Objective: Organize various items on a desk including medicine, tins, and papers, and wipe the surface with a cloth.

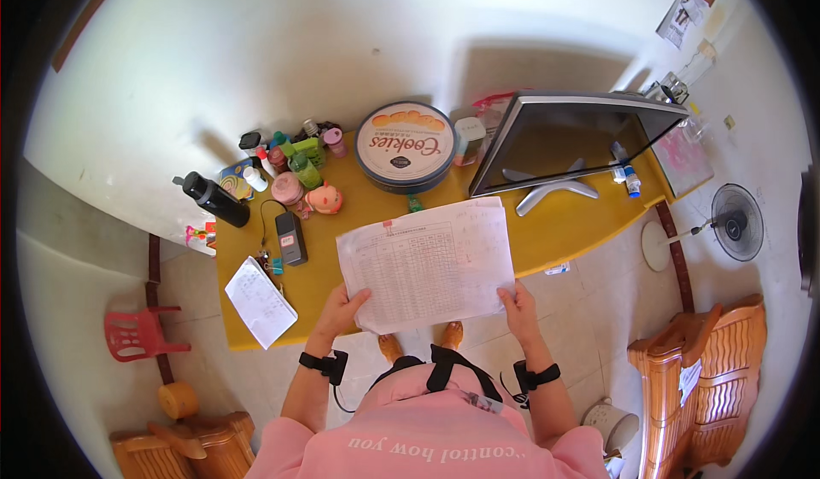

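A stack of paper sheets (pixel 423 267) with a printed table and handwriting is held out over the front edge of the yellow desk (pixel 320 287). My left hand (pixel 341 307) grips its lower left corner, thumb on top. On the opposite side my right hand (pixel 517 306) pinches the lower right edge, the thumb on the sheets as well. The fingers under the paper are hidden. Left of the stack lies a folded sheet with writing (pixel 261 303), near a teal binder clip (pixel 277 266) and a dark handheld device (pixel 291 239) with a cord.
A round cookie tin (pixel 405 149) and a monitor (pixel 570 139) stand along the wall side. Bottles, a pink pig figure (pixel 324 199) and a black flask (pixel 214 200) occupy the left. A fan (pixel 737 221), wooden chair (pixel 724 383) and red plastic stool (pixel 134 333) surround the desk.
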A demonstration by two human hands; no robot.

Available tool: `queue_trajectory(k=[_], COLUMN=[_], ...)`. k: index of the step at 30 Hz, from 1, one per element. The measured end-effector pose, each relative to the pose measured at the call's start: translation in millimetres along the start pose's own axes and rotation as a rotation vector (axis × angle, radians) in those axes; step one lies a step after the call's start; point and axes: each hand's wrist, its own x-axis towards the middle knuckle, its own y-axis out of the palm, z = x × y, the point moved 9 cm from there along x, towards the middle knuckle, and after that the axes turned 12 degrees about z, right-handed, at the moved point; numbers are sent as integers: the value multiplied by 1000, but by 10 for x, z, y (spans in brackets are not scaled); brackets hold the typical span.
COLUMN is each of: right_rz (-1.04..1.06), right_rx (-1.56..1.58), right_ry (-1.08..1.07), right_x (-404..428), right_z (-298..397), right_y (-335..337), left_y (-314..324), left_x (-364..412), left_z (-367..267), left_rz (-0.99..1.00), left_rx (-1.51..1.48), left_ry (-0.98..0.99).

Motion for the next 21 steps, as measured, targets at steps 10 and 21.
queue_trajectory(k=[10, 21], right_rz=[86, 163], right_rx=[450, -46], right_ry=[133, -7], right_x=[216, 712], right_z=[-12, 355], right_y=[-314, -696], left_y=[165, -571], left_x=[249, 703], left_z=[-44, -1597], left_rz=[-219, -745], left_rx=[-41, 570], left_ry=[93, 308])
